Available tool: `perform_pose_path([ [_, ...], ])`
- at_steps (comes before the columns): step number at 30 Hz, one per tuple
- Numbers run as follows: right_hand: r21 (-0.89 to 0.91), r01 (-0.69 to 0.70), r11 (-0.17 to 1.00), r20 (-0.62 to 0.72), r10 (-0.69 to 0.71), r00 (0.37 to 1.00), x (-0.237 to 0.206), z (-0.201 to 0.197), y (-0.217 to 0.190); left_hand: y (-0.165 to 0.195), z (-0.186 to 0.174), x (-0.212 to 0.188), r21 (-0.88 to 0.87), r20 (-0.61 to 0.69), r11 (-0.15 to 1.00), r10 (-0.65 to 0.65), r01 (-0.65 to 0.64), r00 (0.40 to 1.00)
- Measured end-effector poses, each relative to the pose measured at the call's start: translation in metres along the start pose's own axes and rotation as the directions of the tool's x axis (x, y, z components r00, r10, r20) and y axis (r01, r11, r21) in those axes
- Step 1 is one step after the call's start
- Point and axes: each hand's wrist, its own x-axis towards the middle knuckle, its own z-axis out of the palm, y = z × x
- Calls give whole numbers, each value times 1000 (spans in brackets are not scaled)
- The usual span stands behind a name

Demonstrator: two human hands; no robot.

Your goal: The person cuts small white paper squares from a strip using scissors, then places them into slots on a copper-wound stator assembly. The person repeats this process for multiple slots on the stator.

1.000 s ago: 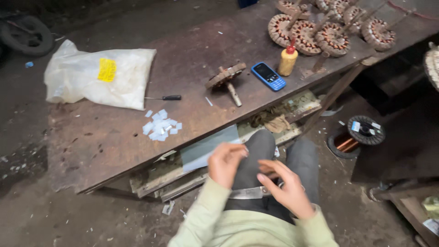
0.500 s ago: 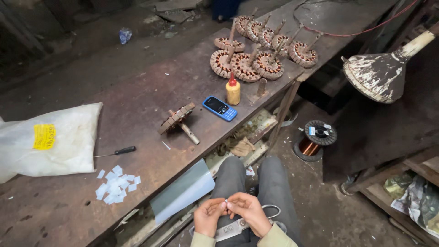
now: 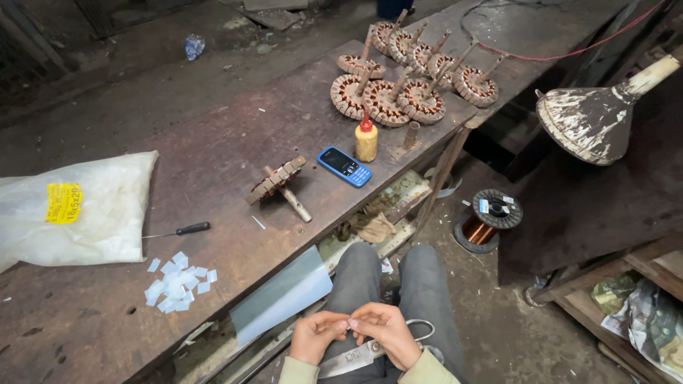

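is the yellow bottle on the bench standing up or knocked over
Upright. The yellow bottle stands on its base on the workbench, red cap pointing up, beside the blue phone.

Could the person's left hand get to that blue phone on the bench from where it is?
Probably yes. The left hand is in the lap over the scissors, and the bench surface in front of the blue phone looks bare.

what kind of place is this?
Likely a motor-rewinding repair workshop: copper-wound motor cores crowd a worn workbench, and a spool of copper wire sits on the dirty floor.
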Motion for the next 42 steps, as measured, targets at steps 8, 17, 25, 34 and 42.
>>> perform_pose_path([
  [8,15,5,1000,-28,-4,1000,4,-1,4,-5,8,4,42,-109,999,38,-34,993],
  [17,8,42,999,-72,-42,997,6,-3,4,-4,21,8,92,-179,995,60,-44,982],
  [25,21,21,1000,-72,-20,997,8,-5,6,-11,24,10,88,-227,994,88,-70,970],
  [34,-12,51,999,-112,-52,992,9,3,8,-14,36,8,384,-362,921,222,-72,905],
  [42,-39,149,988,-223,-154,963,12,7,14,-10,36,11,79,-307,986,166,-149,937],
])
